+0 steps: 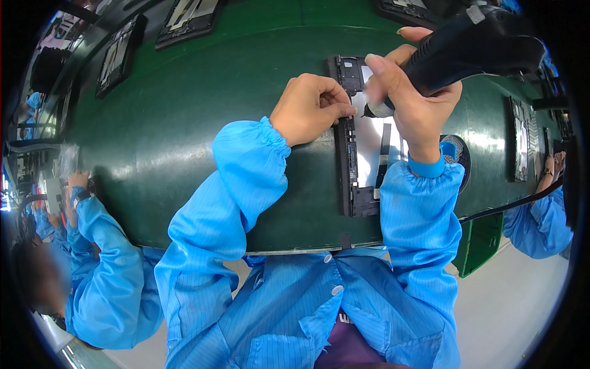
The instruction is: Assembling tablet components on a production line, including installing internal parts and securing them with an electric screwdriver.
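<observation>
In front of me on the green bench lies a flat black device frame [348, 178] with a silver inner plate and circuit parts along its edges. My right hand [416, 101] is wrapped round a black electric screwdriver [458, 52], its light-coloured nose tilted down to the left over the frame's upper part. My left hand [313, 107] has thumb and forefinger pinched together at the frame's left edge, close beside the screwdriver's dark tip. Whatever is between those fingertips is too small or hidden to make out. My right hand and sleeve cover part of the frame.
More device frames lie along the green bench [184, 178]: one at far left [120, 56], another at the back [187, 21], one at right [520, 138]. A round mesh-topped item [456, 157] sits by my right wrist. Co-workers in blue sleeves [114, 246] are on both sides.
</observation>
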Available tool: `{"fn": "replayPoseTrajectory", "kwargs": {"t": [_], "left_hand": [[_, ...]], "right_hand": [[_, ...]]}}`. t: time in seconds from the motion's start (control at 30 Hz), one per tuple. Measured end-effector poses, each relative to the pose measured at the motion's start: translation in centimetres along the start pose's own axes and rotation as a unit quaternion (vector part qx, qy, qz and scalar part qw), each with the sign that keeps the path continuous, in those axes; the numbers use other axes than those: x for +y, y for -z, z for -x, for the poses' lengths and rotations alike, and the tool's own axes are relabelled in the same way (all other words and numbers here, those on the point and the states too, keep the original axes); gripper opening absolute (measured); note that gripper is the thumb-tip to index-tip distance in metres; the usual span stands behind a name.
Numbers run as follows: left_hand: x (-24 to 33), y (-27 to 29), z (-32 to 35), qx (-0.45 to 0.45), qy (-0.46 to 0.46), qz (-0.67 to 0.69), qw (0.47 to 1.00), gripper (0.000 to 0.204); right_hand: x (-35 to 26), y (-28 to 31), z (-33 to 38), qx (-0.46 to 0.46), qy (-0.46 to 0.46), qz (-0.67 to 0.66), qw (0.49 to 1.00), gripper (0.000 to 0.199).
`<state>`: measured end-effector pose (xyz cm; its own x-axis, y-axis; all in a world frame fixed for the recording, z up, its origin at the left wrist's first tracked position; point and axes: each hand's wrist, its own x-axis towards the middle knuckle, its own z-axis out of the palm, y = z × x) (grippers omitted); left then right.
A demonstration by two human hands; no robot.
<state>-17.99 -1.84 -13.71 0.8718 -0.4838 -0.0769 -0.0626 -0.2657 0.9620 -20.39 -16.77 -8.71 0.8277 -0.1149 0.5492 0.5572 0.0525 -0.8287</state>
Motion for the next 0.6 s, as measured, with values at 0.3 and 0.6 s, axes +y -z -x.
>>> {"fn": "replayPoseTrajectory", "kwargs": {"t": [0.3,0.6], "left_hand": [[0.1,0.0,-0.2,0.031,-0.057,-0.073,0.995,0.007],[0.5,0.2,-0.4,0.059,-0.026,-0.121,0.991,0.02]], "right_hand": [[0.5,-0.7,0.0,-0.022,-0.007,-0.004,1.0,0.041],[1.0,-1.1,-0.1,-0.026,-0.001,-0.021,0.999,0.04]]}}
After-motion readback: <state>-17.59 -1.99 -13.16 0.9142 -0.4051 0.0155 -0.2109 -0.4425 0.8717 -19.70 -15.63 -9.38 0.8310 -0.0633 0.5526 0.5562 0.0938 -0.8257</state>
